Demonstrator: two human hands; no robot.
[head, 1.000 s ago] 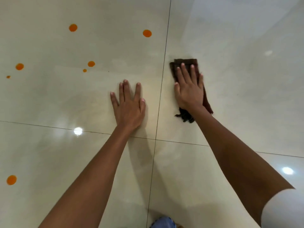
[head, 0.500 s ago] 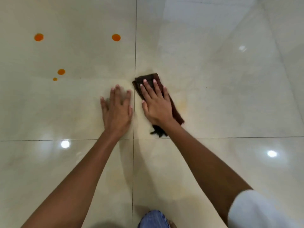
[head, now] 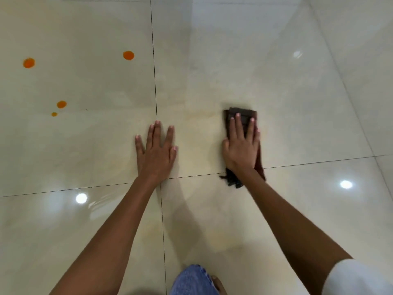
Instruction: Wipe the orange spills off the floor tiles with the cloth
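A dark brown cloth (head: 244, 114) lies folded on the glossy cream floor tile, right of the vertical grout line. My right hand (head: 242, 145) presses flat on it with straight fingers; a frayed end sticks out by the wrist. My left hand (head: 156, 151) rests flat on the floor over the grout line, fingers spread, holding nothing. Orange spills sit far left of the cloth: one round drop (head: 128, 55) near the grout line, another (head: 29, 63) at the left edge, and two smaller ones (head: 61, 104) (head: 54, 114). A faint yellowish smear (head: 204, 116) shows left of the cloth.
Glossy tiles with grout lines (head: 156, 103) spread all around, with ceiling-light reflections (head: 81, 198) (head: 346, 184). My knee in blue jeans (head: 191, 279) is at the bottom edge.
My right hand slid the cloth left next to my left hand, then back right across the tile. The view shifted with it; my left hand stayed planted.
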